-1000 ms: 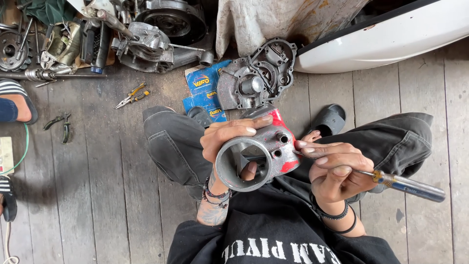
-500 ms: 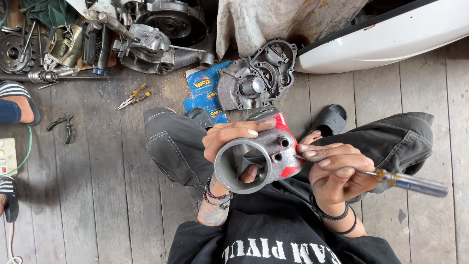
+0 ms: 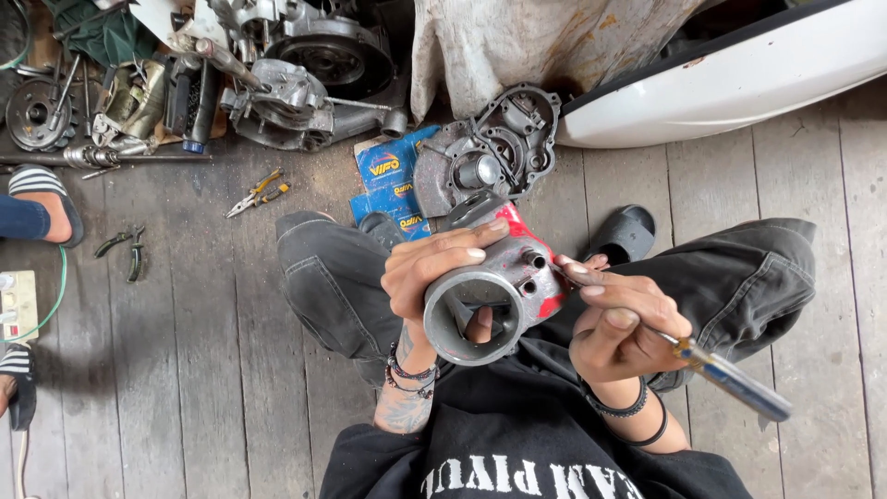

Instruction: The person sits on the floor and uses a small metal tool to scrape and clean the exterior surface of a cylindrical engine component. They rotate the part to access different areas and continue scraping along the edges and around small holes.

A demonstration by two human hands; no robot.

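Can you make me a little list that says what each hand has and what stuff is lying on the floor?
left hand: grips a grey metal cylinder part with a red patch, its round opening facing up
right hand: holds a screwdriver, tip at the part's side
floor: grey wooden planks
behind the part: round engine cover on blue packets
left side: pliers, more engine pieces
far left: another person's striped sandals

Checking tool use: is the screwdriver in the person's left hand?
No. The right hand grips the screwdriver, while the left hand holds the grey metal cylinder.
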